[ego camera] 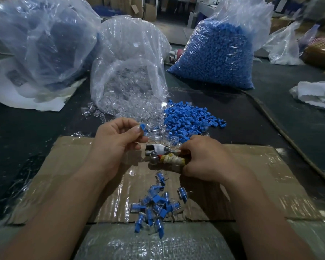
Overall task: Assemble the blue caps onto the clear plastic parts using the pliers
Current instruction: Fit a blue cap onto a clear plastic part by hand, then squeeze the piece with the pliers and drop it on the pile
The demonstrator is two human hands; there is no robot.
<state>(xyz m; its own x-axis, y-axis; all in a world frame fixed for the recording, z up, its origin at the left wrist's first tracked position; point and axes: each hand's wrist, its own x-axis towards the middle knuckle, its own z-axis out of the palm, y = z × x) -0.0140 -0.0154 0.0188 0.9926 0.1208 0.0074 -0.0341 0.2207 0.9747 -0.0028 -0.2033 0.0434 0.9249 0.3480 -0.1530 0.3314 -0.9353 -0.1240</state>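
My left hand [116, 139] pinches a blue cap [143, 128] joined to a clear plastic part between thumb and fingers, just above the jaws of the pliers [159, 152]. My right hand [204, 156] grips the pliers by their tape-wrapped handles, jaws pointing left. A loose heap of blue caps [189, 117] lies behind my hands, with clear plastic parts [131, 107] spilling from an open bag beside it. Several assembled pieces [156, 203] lie in a pile on the cardboard below my hands.
The taped cardboard sheet [251, 175] covers the dark table. A large bag of blue caps [216, 53] stands at the back right, the clear-parts bag [128, 53] in the middle, another bag [38, 38] back left. A cable [281, 128] runs along the right.
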